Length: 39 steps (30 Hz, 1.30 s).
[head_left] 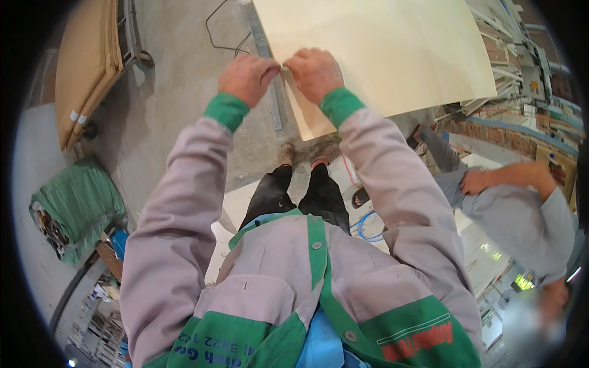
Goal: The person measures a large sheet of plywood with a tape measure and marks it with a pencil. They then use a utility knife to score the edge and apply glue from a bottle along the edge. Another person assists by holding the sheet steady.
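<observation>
A large pale plywood-like board (386, 55) lies in front of me, its left edge running below my hands. My left hand (248, 80) is closed in a pinch just left of that edge. Over the board's margin my right hand (315, 75) is also closed, thumb and forefinger pinched together. The fingertips of both hands nearly meet, with a tiny light bit showing between them. What they pinch is too small to name.
Brown panels (89, 67) stand on a wheeled rack at left. Below them sits a green-wrapped bundle (80, 205). A black cable (211, 30) and a blue hose (366, 228) lie on the floor. A person in grey (509, 214) is at right, near stacked frames (500, 52).
</observation>
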Each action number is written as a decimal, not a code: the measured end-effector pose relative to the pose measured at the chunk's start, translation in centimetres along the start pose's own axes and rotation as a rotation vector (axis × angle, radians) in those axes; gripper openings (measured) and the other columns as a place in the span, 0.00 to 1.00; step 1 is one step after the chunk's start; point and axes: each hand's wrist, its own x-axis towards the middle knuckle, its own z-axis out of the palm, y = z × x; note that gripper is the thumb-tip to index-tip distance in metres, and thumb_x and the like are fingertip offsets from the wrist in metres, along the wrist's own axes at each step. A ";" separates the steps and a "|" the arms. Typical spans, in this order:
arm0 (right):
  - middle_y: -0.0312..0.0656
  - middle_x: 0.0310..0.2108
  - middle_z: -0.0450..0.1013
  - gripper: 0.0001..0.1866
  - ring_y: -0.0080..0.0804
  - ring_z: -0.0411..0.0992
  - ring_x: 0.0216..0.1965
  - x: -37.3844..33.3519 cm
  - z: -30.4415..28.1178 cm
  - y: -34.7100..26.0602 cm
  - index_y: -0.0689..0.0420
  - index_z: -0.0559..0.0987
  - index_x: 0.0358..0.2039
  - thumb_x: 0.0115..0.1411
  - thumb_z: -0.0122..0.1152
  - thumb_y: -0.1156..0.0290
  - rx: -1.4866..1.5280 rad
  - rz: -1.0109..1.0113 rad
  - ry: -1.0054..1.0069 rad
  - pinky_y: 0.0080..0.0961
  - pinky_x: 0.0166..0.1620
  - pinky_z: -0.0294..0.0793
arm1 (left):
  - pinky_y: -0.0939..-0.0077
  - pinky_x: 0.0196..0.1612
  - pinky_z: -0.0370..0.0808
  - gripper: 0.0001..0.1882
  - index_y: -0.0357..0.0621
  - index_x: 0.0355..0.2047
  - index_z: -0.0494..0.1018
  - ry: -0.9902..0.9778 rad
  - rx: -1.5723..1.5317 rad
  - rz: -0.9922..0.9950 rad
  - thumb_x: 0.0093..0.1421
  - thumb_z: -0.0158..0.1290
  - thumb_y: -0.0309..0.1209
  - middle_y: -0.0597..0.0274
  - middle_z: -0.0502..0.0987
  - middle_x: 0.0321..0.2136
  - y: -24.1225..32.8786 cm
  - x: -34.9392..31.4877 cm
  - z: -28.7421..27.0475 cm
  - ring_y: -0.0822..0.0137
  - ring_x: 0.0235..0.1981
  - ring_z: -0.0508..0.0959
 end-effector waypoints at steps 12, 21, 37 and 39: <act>0.42 0.31 0.73 0.09 0.45 0.74 0.37 -10.5 -5.0 -1.4 0.53 0.82 0.36 0.54 0.61 0.76 0.375 -0.262 -0.356 0.42 0.43 0.77 | 0.55 0.32 0.79 0.05 0.56 0.35 0.81 0.106 -0.204 0.133 0.58 0.62 0.32 0.59 0.79 0.28 7.6 -11.9 3.5 0.52 0.31 0.81; 0.43 0.39 0.80 0.09 0.47 0.77 0.46 11.2 5.6 8.5 0.52 0.86 0.42 0.63 0.60 0.71 0.171 -0.251 -0.071 0.42 0.51 0.79 | 0.53 0.39 0.80 0.09 0.56 0.39 0.81 0.242 0.102 -0.061 0.68 0.53 0.40 0.55 0.81 0.33 -7.2 8.1 3.0 0.49 0.39 0.82; 0.42 0.30 0.73 0.11 0.45 0.73 0.36 -2.6 -3.4 1.7 0.55 0.82 0.36 0.51 0.60 0.78 0.394 -0.421 -0.162 0.40 0.42 0.75 | 0.54 0.32 0.73 0.08 0.56 0.39 0.82 0.312 -0.109 -0.107 0.58 0.62 0.30 0.59 0.77 0.26 6.6 -6.9 4.0 0.51 0.30 0.78; 0.41 0.30 0.73 0.12 0.44 0.73 0.36 -4.4 -4.6 0.9 0.54 0.82 0.36 0.50 0.61 0.78 0.428 -0.449 -0.257 0.39 0.42 0.75 | 0.54 0.31 0.72 0.09 0.56 0.40 0.83 0.277 -0.155 -0.142 0.58 0.64 0.31 0.59 0.76 0.26 8.8 -8.7 4.2 0.51 0.29 0.78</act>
